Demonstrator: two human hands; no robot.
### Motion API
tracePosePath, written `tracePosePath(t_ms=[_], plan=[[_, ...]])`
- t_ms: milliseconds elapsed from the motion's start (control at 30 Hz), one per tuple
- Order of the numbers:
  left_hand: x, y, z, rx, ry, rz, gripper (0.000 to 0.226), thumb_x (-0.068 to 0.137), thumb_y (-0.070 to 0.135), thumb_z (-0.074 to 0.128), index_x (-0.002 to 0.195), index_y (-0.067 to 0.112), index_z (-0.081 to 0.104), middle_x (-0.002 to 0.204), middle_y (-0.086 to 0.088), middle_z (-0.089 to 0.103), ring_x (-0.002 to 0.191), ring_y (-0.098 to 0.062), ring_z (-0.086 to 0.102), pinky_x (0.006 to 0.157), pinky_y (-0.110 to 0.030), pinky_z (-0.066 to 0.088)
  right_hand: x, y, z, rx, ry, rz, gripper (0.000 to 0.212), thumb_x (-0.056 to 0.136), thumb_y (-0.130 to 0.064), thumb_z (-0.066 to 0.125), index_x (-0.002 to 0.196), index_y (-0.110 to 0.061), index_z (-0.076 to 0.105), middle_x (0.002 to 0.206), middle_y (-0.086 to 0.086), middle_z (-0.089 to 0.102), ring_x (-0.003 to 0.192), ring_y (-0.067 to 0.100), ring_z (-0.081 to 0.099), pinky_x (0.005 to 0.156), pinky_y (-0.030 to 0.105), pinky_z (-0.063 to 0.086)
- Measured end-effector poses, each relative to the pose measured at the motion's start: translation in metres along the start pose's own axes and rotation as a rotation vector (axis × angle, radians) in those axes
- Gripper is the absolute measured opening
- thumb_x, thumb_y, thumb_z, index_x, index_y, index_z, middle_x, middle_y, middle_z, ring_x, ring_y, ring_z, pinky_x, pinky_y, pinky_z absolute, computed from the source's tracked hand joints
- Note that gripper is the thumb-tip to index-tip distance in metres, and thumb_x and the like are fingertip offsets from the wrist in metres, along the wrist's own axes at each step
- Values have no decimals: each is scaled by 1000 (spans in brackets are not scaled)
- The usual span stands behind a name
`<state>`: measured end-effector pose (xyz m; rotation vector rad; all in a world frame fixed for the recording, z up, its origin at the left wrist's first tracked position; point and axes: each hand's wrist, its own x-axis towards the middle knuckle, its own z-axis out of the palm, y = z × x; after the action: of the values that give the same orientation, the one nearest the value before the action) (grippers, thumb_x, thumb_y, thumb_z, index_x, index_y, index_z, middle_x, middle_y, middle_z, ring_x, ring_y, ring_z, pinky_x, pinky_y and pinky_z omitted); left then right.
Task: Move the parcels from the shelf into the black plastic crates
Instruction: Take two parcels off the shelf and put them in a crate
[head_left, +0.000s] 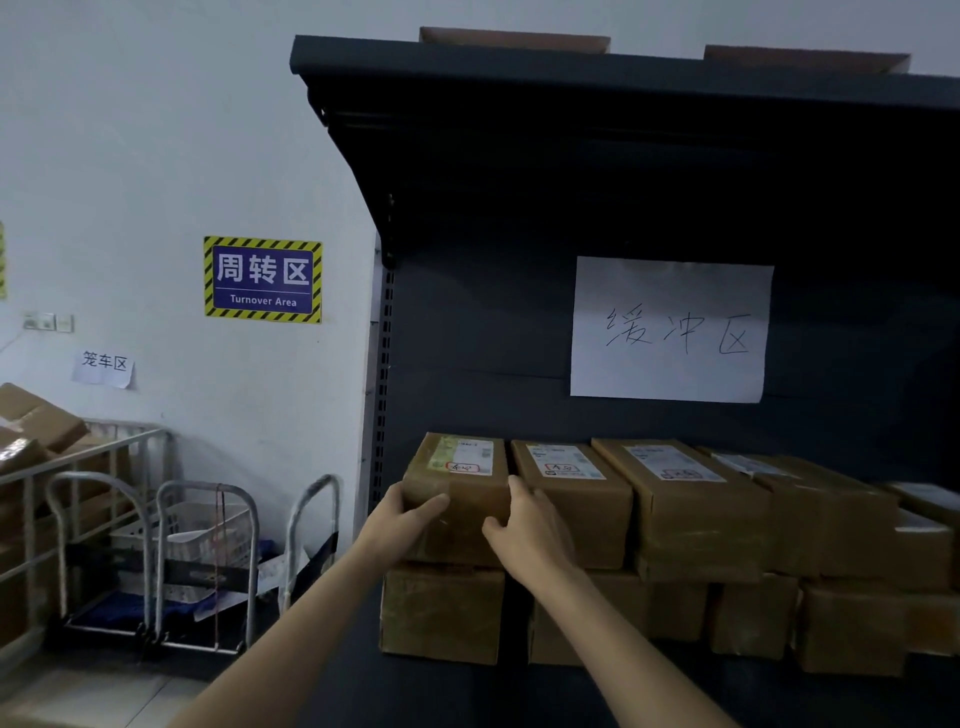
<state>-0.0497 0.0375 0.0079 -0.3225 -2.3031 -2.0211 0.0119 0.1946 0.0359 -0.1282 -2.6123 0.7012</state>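
"周转区 / Turnover Area" is printed on the wall sign (263, 279); "笼车区" on the wall paper note (104, 368); "缓冲区" is handwritten on the shelf's sheet (670, 328).

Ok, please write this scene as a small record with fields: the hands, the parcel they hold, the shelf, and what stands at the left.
left hand: grips the left front corner of the held parcel
right hand: grips its right front side
held parcel: brown carton, white label on top, leftmost of the upper row, resting on a lower carton
shelf: dark metal, two layers of cartons
paper sign: handwritten, on the shelf back
left side: folded hand trolleys, wire cage cart with cartons
black crates: not in view
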Motion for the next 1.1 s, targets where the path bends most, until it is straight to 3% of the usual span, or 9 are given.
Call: tracePosePath(t_ms=[167,333,433,533,800,867,933,1000,1100], plan=[[-43,7,-6,-18,32,56,57,83,41,63,130,15,44,115,-2,63,105,-20,61,94,-45,51,-27,1,4,252,59,-54,60,91,-32,54,144,-22,28,138,-1,35,116,11,46,82,18,40],[-102,4,-2,-22,167,117,44,89,47,48,123,19,46,112,0,61,103,-17,59,92,-41,50,-73,-1,16,563,99,-80,49,90,-31,57,134,-24,35,128,-7,52,113,3,48,85,13,41],[-128,-4,-3,-75,210,130,31,92,39,46,114,17,49,106,3,61,99,-11,59,84,-31,49,-97,3,23,613,105,-55,48,91,-36,54,134,-21,38,126,-7,53,112,4,48,90,19,41],[-143,-13,-5,-56,172,110,22,91,23,55,109,15,48,106,3,60,95,-8,60,70,-19,48,-112,9,29,635,38,-30,50,94,-33,51,139,-17,36,130,-7,50,118,6,46,97,23,40],[-153,-34,-15,10,102,169,30,87,8,61,114,9,47,107,1,61,99,-9,61,72,-14,52,-127,19,44,609,-16,-50,49,93,-27,54,138,-21,37,129,-7,52,115,3,47,91,15,37],[-153,-45,-19,72,68,155,38,86,5,62,119,10,44,112,0,60,105,-12,60,77,-15,51,-127,24,52,580,-39,-59,55,91,-23,57,140,-22,34,131,-7,47,114,0,43,90,11,35],[-151,-58,-21,172,35,142,53,84,3,63,129,13,37,120,3,56,106,-3,57,80,-11,49,-128,28,61,530,-81,-58,61,89,-19,60,142,-22,31,133,-7,43,116,-1,40,91,7,33],[-150,-68,-20,282,45,134,67,83,3,65,138,17,29,121,6,54,104,1,55,80,-6,46,-130,33,70,495,-127,-36,66,87,-15,60,145,-22,28,137,-3,41,123,5,40,100,15,34],[-148,-76,-16,383,61,138,80,81,4,66,144,22,20,125,6,55,115,-10,55,88,-15,46,-131,37,76,450,-162,-34,71,86,-16,63,146,-22,25,140,-1,40,129,11,40,107,24,34]])
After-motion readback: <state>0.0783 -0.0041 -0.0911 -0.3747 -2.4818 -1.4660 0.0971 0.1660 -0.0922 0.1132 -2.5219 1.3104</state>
